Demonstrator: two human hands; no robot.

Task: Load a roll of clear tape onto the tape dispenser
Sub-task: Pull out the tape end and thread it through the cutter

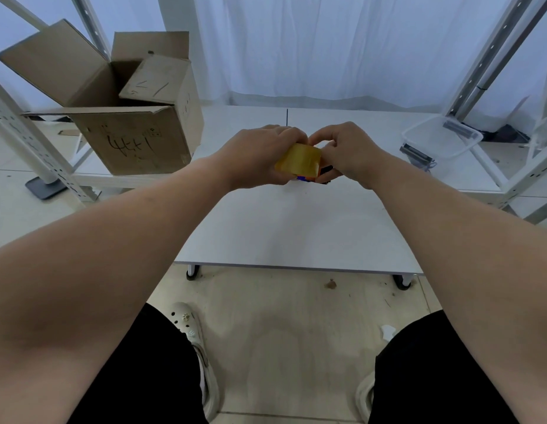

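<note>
A yellowish roll of clear tape (299, 162) is held above the middle of the white table (296, 234). My left hand (260, 157) grips the roll from the left with curled fingers. My right hand (345, 154) is curled around the right side, where dark and orange-blue parts of the tape dispenser (319, 175) peek out below the roll. Most of the dispenser is hidden by my hands and the roll.
An open cardboard box (134, 117) stands at the table's far left. A clear plastic bin (440, 137) sits at the far right beside metal shelf posts (492, 56). White curtains hang behind. My legs and shoes are below the table's front edge.
</note>
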